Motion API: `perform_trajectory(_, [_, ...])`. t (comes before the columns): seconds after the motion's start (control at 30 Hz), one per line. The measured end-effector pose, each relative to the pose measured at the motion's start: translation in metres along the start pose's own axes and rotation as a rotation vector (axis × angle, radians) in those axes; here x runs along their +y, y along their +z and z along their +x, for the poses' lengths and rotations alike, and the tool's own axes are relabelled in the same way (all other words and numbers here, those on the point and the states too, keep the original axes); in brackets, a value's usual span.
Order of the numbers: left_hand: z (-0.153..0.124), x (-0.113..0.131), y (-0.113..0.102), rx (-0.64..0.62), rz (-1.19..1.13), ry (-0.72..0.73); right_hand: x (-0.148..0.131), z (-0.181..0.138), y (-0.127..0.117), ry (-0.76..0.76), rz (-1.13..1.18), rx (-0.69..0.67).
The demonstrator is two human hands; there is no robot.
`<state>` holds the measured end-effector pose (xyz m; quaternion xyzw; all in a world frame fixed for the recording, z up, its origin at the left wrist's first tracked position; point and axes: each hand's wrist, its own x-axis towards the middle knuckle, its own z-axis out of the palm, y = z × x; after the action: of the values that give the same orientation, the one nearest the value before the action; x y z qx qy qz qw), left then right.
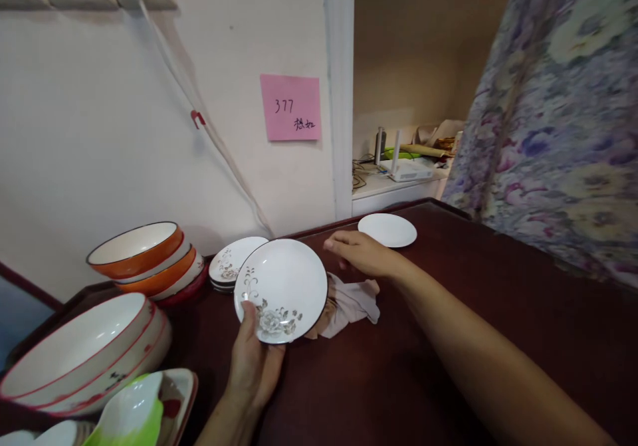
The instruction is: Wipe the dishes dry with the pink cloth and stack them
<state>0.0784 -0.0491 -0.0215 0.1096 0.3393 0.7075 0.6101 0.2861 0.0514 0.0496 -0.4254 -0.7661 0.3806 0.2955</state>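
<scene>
My left hand (256, 356) grips the lower rim of a white plate with a dark edge and a grey flower pattern (282, 286), held tilted above the dark wooden table (448, 339). My right hand (361, 253) reaches over a crumpled pinkish cloth (349, 303) that lies on the table behind the plate. Its fingers are stretched out, just above the cloth, and hold nothing. A small stack of similar patterned plates (232, 263) sits behind the held plate. One plain white plate (387, 229) lies alone farther back.
Orange and white bowls (144, 256) are stacked at the left by the wall. Larger red-rimmed bowls (84, 353) and a green-and-white dish (132, 413) sit at the near left. A flowered curtain (563, 113) hangs at the right. A shelf holds a router (406, 167).
</scene>
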Motion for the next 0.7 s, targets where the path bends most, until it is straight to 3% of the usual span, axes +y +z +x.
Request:
perform_trajectory(0.1, [0.002, -0.002, -0.005, -0.071, -0.006, -0.041, -0.003, 0.001, 0.01, -0.014, 0.144, -0.084])
perform_trajectory(0.3, [0.007, -0.008, -0.02, -0.366, -0.132, -0.001, 0.01, 0.011, 0.028, -0.185, 0.058, -0.053])
perform_trajectory(0.5, [0.006, -0.003, -0.013, -0.349, -0.012, -0.055, 0.031, 0.024, 0.025, -0.063, 0.233, 0.032])
perform_trajectory(0.57, [0.006, -0.002, -0.009, -0.314, 0.081, -0.117, 0.044, 0.031, 0.017, 0.033, 0.357, 0.123])
perform_trajectory(0.7, [0.008, -0.002, -0.008, -0.241, 0.247, -0.189, 0.073, 0.038, -0.016, 0.237, 0.496, 0.492])
